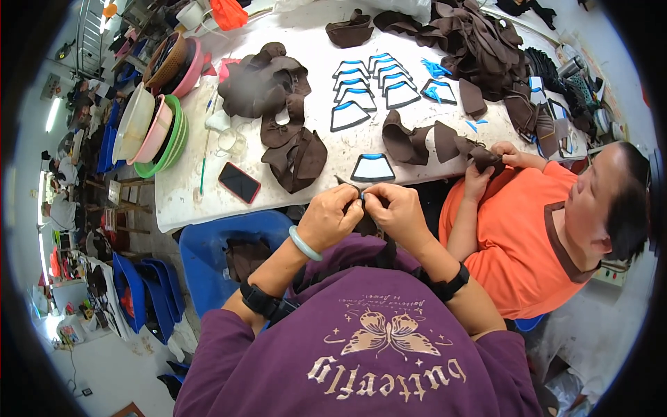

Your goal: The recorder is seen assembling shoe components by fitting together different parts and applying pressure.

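Note:
My left hand (331, 217), with a pale bangle at its wrist, is closed on a dark brown piece of material (366, 224) just off the table's front edge. Fingertips of my right hand (399, 214) pinch at the same piece from the other side, where a speck of blue shows. Most of this piece is hidden behind my hands. Beyond them lies a white, dark-edged trapezoid panel (372, 168) with a blue strip along its top. To the left, a folded brown piece (297, 160) rests on the table.
Several similar white panels (349, 116) stand in rows farther back, near loose blue strips (435, 67). A phone (240, 183) and a glass jar (231, 142) lie left. At right, a co-worker in orange (514, 243) handles brown material. A blue chair (208, 257) stands below the table's edge.

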The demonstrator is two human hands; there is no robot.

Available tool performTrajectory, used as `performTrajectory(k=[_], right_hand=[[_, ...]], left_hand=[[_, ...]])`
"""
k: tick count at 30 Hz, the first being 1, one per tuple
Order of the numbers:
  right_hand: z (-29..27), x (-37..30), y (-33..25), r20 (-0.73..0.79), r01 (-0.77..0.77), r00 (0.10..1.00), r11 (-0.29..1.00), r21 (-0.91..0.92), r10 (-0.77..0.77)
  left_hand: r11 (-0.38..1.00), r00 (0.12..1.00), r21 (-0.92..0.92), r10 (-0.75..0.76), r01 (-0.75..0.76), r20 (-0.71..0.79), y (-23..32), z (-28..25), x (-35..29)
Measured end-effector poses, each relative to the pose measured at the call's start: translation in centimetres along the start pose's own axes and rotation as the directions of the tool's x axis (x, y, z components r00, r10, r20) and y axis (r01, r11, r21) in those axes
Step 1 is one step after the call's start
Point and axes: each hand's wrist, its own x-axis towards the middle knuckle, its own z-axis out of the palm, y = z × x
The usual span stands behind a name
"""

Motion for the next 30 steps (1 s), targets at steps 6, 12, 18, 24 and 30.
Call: performTrajectory(k=[6, 12, 18, 24, 30], right_hand=[[-0.4, -0.1, 0.5, 0.005, 0.228, 0.973, 0.969, -0.094, -0.229], [-0.4, 0.1, 0.5, 0.124, 0.445, 0.895, 0.834, -0.326, -0.429], [0.4, 0.3, 0.8, 0.080, 0.340, 0.940, 0.904, -0.260, -0.330], [-0.2, 0.1, -0.6, 0.071, -0.102, 0.993, 0.987, 0.125, 0.094], [-0.3, -0.2, -0.7, 0.080, 0.079, 0.993, 0.996, 0.044, -0.082]], left_hand=[[0.979, 0.983, -0.120, -0.151, 0.164, 0.109, 0.4, -0.7, 0.3], [0.988, 0.975, -0.056, -0.135, 0.147, 0.176, -0.1, -1.2, 0.4], [0.997, 0.992, -0.042, -0.052, 0.057, 0.116, -0.6, -0.3, -0.2], [0.952, 0.979, -0.231, -0.181, 0.199, 0.097, -0.5, -0.5, -1.1], [0.970, 0.978, -0.153, -0.171, 0.189, 0.121, -0.2, -1.1, -1.0]])
